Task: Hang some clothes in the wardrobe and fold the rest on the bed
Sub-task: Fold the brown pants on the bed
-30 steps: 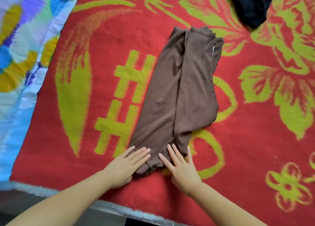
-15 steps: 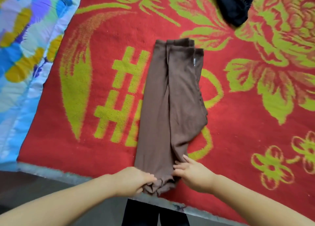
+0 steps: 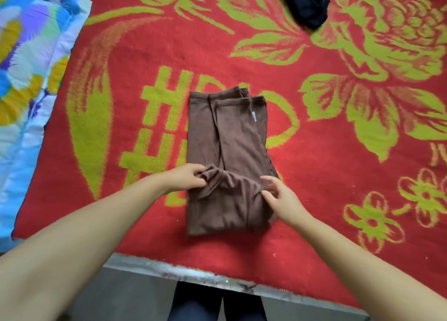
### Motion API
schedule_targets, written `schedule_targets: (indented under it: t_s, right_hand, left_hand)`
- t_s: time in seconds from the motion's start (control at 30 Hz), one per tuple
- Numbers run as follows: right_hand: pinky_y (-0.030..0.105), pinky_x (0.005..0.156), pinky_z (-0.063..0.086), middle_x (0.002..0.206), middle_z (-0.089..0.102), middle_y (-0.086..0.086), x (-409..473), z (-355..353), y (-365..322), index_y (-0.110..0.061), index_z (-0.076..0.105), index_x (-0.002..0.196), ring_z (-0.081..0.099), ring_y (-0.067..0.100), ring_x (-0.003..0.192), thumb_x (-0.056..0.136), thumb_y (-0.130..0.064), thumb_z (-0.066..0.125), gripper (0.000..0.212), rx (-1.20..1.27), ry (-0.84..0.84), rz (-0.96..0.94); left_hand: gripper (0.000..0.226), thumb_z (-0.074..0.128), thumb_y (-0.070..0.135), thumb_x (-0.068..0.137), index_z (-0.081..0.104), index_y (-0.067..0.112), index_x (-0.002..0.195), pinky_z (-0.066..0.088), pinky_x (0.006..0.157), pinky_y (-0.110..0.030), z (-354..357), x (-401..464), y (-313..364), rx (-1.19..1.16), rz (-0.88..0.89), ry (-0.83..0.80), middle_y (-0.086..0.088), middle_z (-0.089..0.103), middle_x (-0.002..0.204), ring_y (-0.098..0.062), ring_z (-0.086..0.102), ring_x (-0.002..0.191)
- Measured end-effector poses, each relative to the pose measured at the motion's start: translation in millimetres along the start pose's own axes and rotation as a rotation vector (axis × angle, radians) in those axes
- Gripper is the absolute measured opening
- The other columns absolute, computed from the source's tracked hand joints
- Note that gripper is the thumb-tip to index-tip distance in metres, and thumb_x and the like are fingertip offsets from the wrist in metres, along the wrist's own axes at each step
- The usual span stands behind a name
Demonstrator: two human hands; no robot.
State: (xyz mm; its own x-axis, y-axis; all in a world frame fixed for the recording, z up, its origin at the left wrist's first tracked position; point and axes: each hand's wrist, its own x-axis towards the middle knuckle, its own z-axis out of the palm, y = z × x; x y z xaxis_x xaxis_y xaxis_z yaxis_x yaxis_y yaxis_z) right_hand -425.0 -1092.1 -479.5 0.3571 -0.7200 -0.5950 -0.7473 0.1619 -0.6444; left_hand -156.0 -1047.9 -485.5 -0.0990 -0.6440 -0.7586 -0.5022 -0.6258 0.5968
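A brown garment [image 3: 232,137] lies lengthwise on the red and green blanket [image 3: 338,175] of the bed. Its near end is doubled over onto its middle, making a bunched fold. My left hand [image 3: 187,179] pinches the left corner of that folded-over end. My right hand [image 3: 280,196] pinches the right corner of the same end. A small white label shows on the garment's far right edge.
A dark navy garment [image 3: 307,3] lies at the far top edge of the blanket. A blue, yellow and purple quilt [image 3: 26,78] covers the bed's left side. The bed's grey front edge [image 3: 193,274] runs below my arms, with dark trouser legs under it.
Both hands took hold of the garment's near end at the bed edge and carried it away from me, folding it over onto the middle. The garment now looks about half as long.
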Motion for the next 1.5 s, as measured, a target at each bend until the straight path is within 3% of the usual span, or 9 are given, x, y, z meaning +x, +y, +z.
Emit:
schedule_targets:
  t_s: [0.17, 0.33, 0.43, 0.77, 0.97, 1.07, 1.2, 1.37, 1.5]
  right_hand:
    - [0.046, 0.112, 0.032, 0.145, 0.043, 0.017, -11, 29, -5, -0.006, 0.044, 0.141, 0.040, 0.034, 0.135, 0.077, -0.007, 0.064, 0.067, -0.522, 0.127, -0.322]
    - [0.068, 0.092, 0.042, 0.144, 0.047, 0.011, -43, 65, 19, -0.025, 0.055, 0.136, 0.045, 0.032, 0.132, 0.042, -0.029, 0.086, 0.099, -1.068, -0.223, -0.261]
    - [0.075, 0.103, 0.010, 0.160, -0.007, 0.009, -13, 60, 34, -0.037, 0.004, 0.152, -0.002, 0.039, 0.146, 0.079, -0.020, 0.067, 0.098, -1.093, -0.150, -0.276]
    - [0.053, 0.117, 0.019, 0.162, -0.001, 0.003, -21, 41, 20, -0.032, 0.006, 0.154, -0.006, 0.035, 0.147, 0.088, 0.002, 0.047, 0.085, -0.916, -0.531, -0.197]
    - [0.007, 0.096, 0.036, 0.145, 0.045, 0.010, -29, 10, -10, -0.028, 0.032, 0.149, 0.051, 0.016, 0.121, 0.078, -0.005, 0.058, 0.079, -0.666, -0.922, -0.165]
    - [0.017, 0.105, 0.034, 0.146, 0.044, -0.003, 7, -22, -34, -0.026, 0.036, 0.147, 0.045, 0.010, 0.129, 0.078, -0.005, 0.061, 0.076, -0.548, -0.834, -0.133]
    - [0.022, 0.085, 0.047, 0.124, 0.056, 0.005, 73, -68, -59, -0.027, 0.048, 0.137, 0.058, 0.013, 0.097, 0.084, -0.001, 0.055, 0.059, -0.224, -0.470, -0.021]
    - [0.046, 0.106, 0.038, 0.151, 0.033, 0.013, 120, -62, -61, -0.021, 0.022, 0.152, 0.041, 0.031, 0.133, 0.097, -0.020, 0.048, 0.061, -0.355, 0.089, 0.061]
    - [0.062, 0.114, 0.010, 0.162, -0.001, 0.006, 87, -1, -46, -0.024, 0.010, 0.154, -0.008, 0.029, 0.148, 0.089, -0.033, 0.051, 0.077, -0.717, 0.116, -0.228]
  left_hand:
    - [0.075, 0.051, 0.042, 0.092, 0.017, 0.017, 0.153, 0.018, 0.115, -0.044, 36, 14, -5, 0.770, 0.080, 0.467, -0.012, 0.023, 0.156, -0.025, 0.021, 0.144]
    - [0.104, 0.069, 0.051, 0.066, 0.022, 0.015, 0.151, 0.021, 0.110, -0.063, 124, -24, -56, 0.991, 0.264, 0.191, -0.018, 0.011, 0.158, -0.031, 0.012, 0.146]
    - [0.102, 0.068, 0.032, 0.072, 0.004, 0.019, 0.151, 0.016, 0.112, -0.062, 131, -17, -73, 0.951, 0.117, 0.274, -0.016, -0.004, 0.157, -0.028, 0.004, 0.147]
    - [0.082, 0.034, -0.008, 0.086, -0.004, 0.019, 0.154, 0.007, 0.119, -0.047, 109, -33, -67, 0.853, 0.113, -0.152, -0.012, -0.016, 0.159, -0.026, -0.014, 0.147]
    - [0.062, 0.034, -0.003, 0.081, 0.049, 0.017, 0.138, 0.042, 0.103, -0.028, 74, -54, -31, 0.391, 0.030, -0.568, -0.008, 0.052, 0.140, -0.021, 0.052, 0.125]
    - [0.036, 0.037, -0.010, 0.076, 0.063, -0.001, 0.099, 0.040, 0.060, -0.023, 23, -29, -1, 0.299, 0.045, -0.551, -0.005, 0.055, 0.083, -0.007, 0.052, 0.065]
    - [0.021, 0.046, -0.009, 0.079, 0.057, 0.008, 0.078, 0.030, 0.063, -0.028, -49, 20, 32, 0.189, 0.031, -0.218, -0.008, 0.046, 0.076, -0.020, 0.042, 0.074]
    - [0.059, 0.054, 0.023, 0.092, 0.033, 0.015, 0.146, 0.030, 0.107, -0.041, -73, 68, 50, 0.506, -0.069, 0.499, -0.017, 0.042, 0.143, -0.031, 0.038, 0.133]
    - [0.085, 0.047, 0.053, 0.088, 0.005, 0.021, 0.154, -0.001, 0.115, -0.056, 4, 60, 28, 0.833, 0.285, 0.465, -0.011, 0.001, 0.161, -0.024, -0.004, 0.149]
